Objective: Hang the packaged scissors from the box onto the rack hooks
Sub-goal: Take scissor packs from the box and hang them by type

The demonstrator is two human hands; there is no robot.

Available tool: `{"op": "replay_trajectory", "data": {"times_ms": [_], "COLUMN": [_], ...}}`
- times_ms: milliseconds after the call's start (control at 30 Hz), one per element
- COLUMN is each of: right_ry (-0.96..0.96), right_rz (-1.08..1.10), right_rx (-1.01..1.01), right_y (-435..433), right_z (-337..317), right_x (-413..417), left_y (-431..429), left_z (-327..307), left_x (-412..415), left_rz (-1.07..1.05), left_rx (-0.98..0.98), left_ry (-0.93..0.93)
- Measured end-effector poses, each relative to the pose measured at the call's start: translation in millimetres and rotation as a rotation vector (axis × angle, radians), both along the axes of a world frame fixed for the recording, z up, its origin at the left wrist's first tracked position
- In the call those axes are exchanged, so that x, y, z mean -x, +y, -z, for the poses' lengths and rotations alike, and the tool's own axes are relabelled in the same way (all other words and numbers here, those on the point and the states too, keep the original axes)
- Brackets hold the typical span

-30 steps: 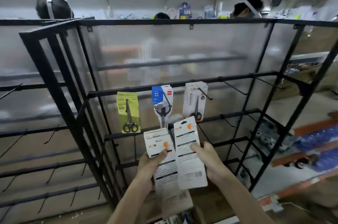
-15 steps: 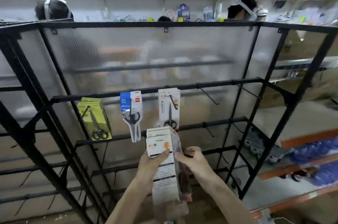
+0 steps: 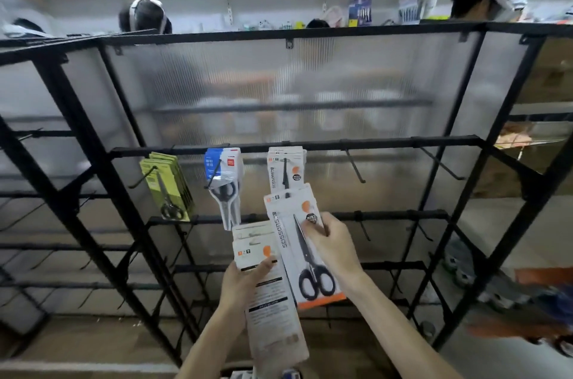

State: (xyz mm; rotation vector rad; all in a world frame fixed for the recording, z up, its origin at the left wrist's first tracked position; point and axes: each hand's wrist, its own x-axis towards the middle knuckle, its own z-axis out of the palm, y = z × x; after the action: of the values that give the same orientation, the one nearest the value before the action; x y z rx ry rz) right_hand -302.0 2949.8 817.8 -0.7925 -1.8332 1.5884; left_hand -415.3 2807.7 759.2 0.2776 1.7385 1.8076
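Black steel bars of the display rack [image 3: 372, 143] carried, at the far left, a bunch of yellow-green carded scissors [image 3: 169, 189] on one hook. A blue-and-white blister pack of scissors [image 3: 224, 183] hung on the next. Below these, the left hand [image 3: 245, 284] gripped a stack of white card-backed scissor packs [image 3: 273, 310], thumb curled across the printed back. Just beside it, the right hand [image 3: 335, 251] pinched a single white-and-orange pack of black-handled scissors [image 3: 285, 239] by its right edge. Its top sat just under the matching white-and-orange packs [image 3: 293, 161] already hanging. Further right, a bare black hook [image 3: 355, 168] jutted forward. The single pack looked light and fairly stiff, though the card would probably flex. A hold near the top, beside the hang hole, would likely steady it for threading.
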Motion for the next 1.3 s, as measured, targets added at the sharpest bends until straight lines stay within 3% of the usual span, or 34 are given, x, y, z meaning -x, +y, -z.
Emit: {"op": "replay_trajectory", "data": {"times_ms": [267,667,1100,1300], "right_ry": [0.019,-0.039,0.026,-0.039], "right_rz": [0.055,0.057,0.185,0.179], "right_rx": [0.074,-0.108,-0.099,-0.082], "right_y": [13,19,2,13], "right_z": [-1,13,21,18], "right_x": [40,60,60,69], "left_y": [-6,24,26,25], "left_z": [-10,-9,-2,-6], "left_x": [22,69,91,93], "left_rz": [-0.106,-0.043,-0.001,0.023], "left_rx": [0.002,0.036,0.029,0.040], "left_ry": [0.001,0.031,-0.021,-0.035]}}
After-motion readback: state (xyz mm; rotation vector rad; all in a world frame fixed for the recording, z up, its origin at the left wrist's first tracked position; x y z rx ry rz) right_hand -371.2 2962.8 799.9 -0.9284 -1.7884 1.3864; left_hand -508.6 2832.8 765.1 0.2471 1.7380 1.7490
